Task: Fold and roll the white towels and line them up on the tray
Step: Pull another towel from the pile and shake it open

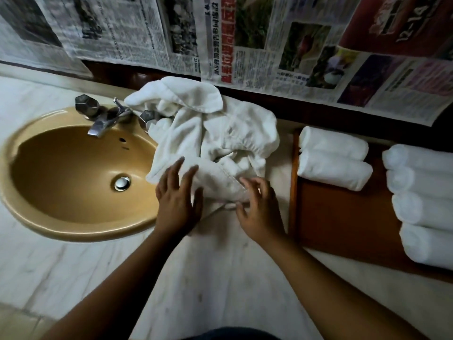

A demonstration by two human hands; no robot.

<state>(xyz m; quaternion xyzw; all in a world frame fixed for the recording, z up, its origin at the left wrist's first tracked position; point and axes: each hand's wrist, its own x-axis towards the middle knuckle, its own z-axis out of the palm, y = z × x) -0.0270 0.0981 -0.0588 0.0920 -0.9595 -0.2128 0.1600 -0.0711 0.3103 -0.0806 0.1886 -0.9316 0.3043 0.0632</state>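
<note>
Towels (208, 133) lie heaped on the counter (73, 266), sink (61, 168) at 9 o'clock, tray (343, 217) at 3 with rolled towels (331, 153) lying 9-to-3. Left grip (177, 192) presses flat, fingers apart; right grip (257, 204) pinches the near hem.

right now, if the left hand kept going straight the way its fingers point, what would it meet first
The left hand lies flat on the near towel; going on, it would probably push into the crumpled towel heap just behind it.

white towels (210, 133) of soft terry cloth; glossy wooden tray (343, 217); shiny metal tap (103, 121); smooth marble counter (73, 261).
</note>
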